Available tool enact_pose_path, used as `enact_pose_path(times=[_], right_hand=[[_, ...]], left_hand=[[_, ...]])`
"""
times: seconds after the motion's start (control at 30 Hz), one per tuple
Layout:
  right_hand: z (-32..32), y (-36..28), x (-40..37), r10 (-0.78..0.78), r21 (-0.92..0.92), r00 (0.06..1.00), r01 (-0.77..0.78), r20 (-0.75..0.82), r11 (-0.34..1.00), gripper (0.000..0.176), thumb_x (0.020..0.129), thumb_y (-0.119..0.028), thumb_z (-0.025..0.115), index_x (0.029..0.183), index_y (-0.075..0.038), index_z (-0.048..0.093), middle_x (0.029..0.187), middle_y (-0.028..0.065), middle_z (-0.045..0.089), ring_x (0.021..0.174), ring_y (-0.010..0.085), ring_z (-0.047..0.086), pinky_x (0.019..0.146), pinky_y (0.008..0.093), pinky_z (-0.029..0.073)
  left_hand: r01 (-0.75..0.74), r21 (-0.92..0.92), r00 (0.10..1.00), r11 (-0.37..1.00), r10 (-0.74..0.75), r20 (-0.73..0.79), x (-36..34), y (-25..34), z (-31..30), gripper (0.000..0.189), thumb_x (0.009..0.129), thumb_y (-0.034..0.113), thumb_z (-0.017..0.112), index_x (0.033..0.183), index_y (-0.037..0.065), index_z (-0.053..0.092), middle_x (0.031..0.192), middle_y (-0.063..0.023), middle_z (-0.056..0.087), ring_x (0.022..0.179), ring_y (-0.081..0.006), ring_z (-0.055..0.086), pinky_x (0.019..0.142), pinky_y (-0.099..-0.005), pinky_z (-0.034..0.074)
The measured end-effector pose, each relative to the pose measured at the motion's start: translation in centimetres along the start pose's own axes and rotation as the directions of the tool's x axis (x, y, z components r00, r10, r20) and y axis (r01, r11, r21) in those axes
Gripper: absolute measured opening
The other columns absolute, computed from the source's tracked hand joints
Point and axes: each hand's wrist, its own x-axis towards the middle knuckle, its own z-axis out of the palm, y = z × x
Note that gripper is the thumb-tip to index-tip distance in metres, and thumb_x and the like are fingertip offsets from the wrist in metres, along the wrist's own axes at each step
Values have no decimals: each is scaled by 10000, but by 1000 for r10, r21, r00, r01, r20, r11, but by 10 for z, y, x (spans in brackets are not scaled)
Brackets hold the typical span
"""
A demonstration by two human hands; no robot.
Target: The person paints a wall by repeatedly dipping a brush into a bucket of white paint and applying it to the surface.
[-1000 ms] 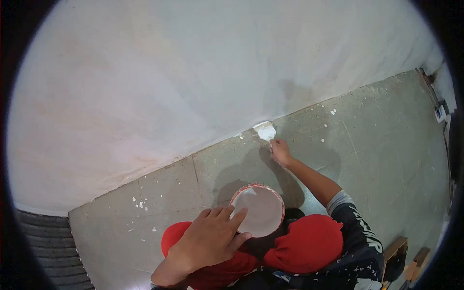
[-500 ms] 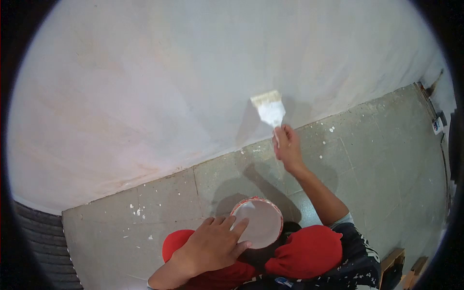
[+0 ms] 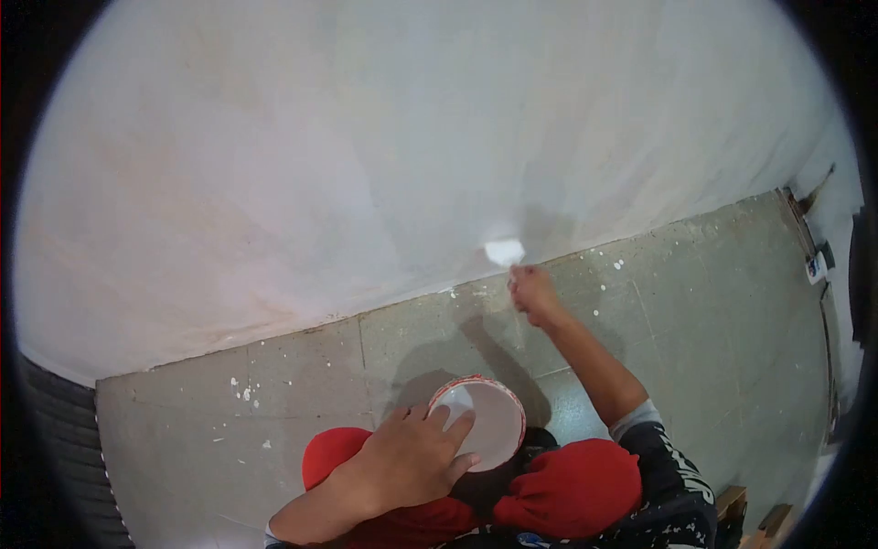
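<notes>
My right hand [image 3: 535, 295] is closed around the handle of a flat white paintbrush [image 3: 504, 252]. The brush is at the foot of the pale wall [image 3: 366, 165], a little above the floor line; its bristles are blurred. Between my knees stands a round paint bucket [image 3: 498, 416] with a red, paint-smeared rim and whitish paint inside. My left hand [image 3: 416, 455] grips the near left side of that bucket, its fingers lying over the rim and the thumb toward the opening.
Grey floor tiles [image 3: 302, 393] spotted with white paint run along the wall. A dark ribbed surface [image 3: 64, 457] stands at the lower left. Wooden pieces [image 3: 732, 501] lie at the lower right, and a small white box-like object [image 3: 816, 267] is by the right wall.
My right hand has brought the brush down the wall toward the floor line. My left hand stays on the bucket, and the view has shifted slightly.
</notes>
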Motion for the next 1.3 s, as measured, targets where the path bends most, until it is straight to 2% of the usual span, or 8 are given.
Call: enact_pose_path(times=[0.13,0.3,0.47,0.57,0.7,0.87,1.1,1.3], right_hand=[[12,-128,-74,-242,79,970,239,29,968,195,921,-232,539,804,-82,496,607,-14,457,412,55,344,355,226,216],[22,-190,-103,-496,95,866,490,56,866,207,931,-263,521,811,-100,479,605,-30,451,407,43,328,346,211,207],[26,-84,-36,-443,-17,896,442,-33,897,213,950,-299,497,820,-140,441,601,-38,434,403,43,328,335,217,222],[11,-17,-21,-114,-1,993,114,18,994,211,938,-279,499,817,-121,428,593,-20,428,407,69,345,335,233,232],[-15,14,-5,197,-50,978,-194,73,980,196,931,-244,503,809,-101,444,606,-9,441,431,79,368,347,247,252],[15,-101,-56,-122,-76,992,124,37,989,229,930,-235,505,735,-120,478,582,-26,437,399,59,327,334,224,217],[44,-202,-115,-528,86,837,521,141,849,189,933,-253,527,854,-92,467,581,-43,417,395,24,311,340,206,198],[43,-105,-64,-311,52,945,307,103,950,146,940,-245,517,926,-104,480,596,-34,430,411,45,352,342,215,234]], left_hand=[[-86,22,994,996,87,-61,-3,-1,3,465,905,359,539,1227,24,513,1074,-213,584,978,-378,585,849,-459,459],[-128,42,987,991,131,-94,-10,-2,2,487,903,378,532,1226,15,517,1073,-219,584,949,-377,590,840,-465,460],[-98,60,980,993,107,-169,-22,-4,7,495,914,395,502,1230,14,516,1044,-216,587,957,-370,584,837,-463,458],[-62,49,993,997,66,-95,-23,4,-1,494,909,391,510,1226,13,518,1037,-218,587,963,-366,582,833,-457,461],[-76,40,992,996,80,-94,-23,7,4,491,908,391,514,1222,13,521,1032,-216,587,957,-368,583,829,-455,462],[-88,43,991,995,92,-102,-21,5,4,482,915,394,507,1216,18,527,1042,-213,585,960,-373,583,834,-451,460],[-79,61,995,995,82,-60,-14,2,7,491,920,388,500,1238,13,510,1078,-218,580,995,-379,580,872,-453,450],[-54,45,998,998,56,-36,-16,-2,4,503,921,386,497,1262,16,493,1081,-221,582,992,-378,581,878,-459,446]])
